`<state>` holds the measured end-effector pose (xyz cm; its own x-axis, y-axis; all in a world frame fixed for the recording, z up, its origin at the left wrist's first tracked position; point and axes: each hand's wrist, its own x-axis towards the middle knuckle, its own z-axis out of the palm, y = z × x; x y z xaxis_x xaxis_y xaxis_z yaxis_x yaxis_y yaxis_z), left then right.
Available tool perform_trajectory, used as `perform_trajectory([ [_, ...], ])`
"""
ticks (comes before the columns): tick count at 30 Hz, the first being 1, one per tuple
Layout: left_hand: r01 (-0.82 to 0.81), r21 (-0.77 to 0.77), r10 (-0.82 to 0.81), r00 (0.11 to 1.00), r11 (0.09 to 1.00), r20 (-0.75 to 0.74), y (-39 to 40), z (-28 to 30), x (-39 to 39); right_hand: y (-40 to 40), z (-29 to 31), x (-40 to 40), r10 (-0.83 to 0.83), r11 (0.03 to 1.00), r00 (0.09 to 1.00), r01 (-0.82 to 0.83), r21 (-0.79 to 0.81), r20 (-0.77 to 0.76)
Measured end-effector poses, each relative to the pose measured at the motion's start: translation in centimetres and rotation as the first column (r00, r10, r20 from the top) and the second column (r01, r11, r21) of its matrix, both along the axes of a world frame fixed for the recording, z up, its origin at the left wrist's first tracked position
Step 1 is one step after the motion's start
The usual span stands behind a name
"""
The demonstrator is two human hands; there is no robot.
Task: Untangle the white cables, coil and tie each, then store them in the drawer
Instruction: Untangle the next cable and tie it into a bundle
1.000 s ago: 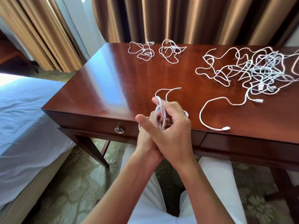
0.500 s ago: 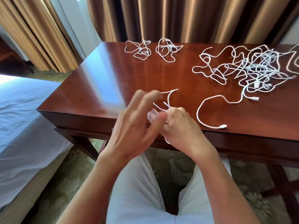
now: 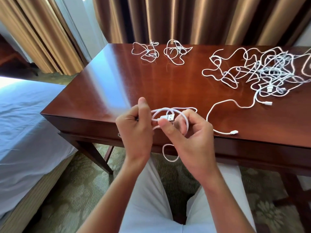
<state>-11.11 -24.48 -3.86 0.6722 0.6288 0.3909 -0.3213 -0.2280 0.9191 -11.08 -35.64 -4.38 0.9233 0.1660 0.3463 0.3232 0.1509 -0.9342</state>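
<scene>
A white cable [image 3: 170,113] is held above the near edge of the wooden desk [image 3: 176,84], gripped by the curled left hand [image 3: 134,125] and pinched near its USB plug [image 3: 166,117] by the right hand [image 3: 190,133]. A tangled cable heap [image 3: 269,73] lies far right; two coiled bundles [image 3: 148,51] are seen at the back. The drawer [image 3: 94,126] is closed; a bed [image 3: 25,118] stands left.

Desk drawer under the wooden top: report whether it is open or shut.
Shut. The dark wooden desk drawer has its front flush with the desk frame, nothing pulled out; the left hand hides most of its small metal pull.
</scene>
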Motion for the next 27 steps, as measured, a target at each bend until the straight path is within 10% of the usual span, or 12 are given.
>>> perform_trajectory([
  [5, 0.271, -0.546, -0.325, 0.946, 0.793, -0.002, -2.5, -0.9, -0.6, 2.6, -0.8, -0.5, -0.063, 0.998, 0.998, 0.063, 0.026, 0.006],
  [14, 0.273, -0.537, -0.385, 0.917, 0.798, -0.106, -2.5, -2.1, -1.2, 3.2, -1.2, -0.3, -0.178, 0.932, 0.976, 0.207, -0.296, 0.121],
  [19, 0.237, -0.251, -0.303, 0.915, 0.938, -0.266, -1.3, -2.8, -1.7, 1.7, -0.8, 0.6, -0.202, 0.874, 0.943, 0.295, -0.386, 0.263],
  [22, 0.127, 0.173, -0.106, 0.986, 0.977, -0.125, 0.5, -2.0, -2.2, 0.4, -0.3, 1.3, -0.097, 0.810, 0.969, 0.209, -0.547, 0.227],
  [27, 0.158, 0.867, -0.290, 0.957, 0.473, -0.016, 2.0, 1.6, -1.8, 0.0, -0.5, 1.7, 0.182, 0.631, 0.974, -0.011, -0.775, 0.135],
])
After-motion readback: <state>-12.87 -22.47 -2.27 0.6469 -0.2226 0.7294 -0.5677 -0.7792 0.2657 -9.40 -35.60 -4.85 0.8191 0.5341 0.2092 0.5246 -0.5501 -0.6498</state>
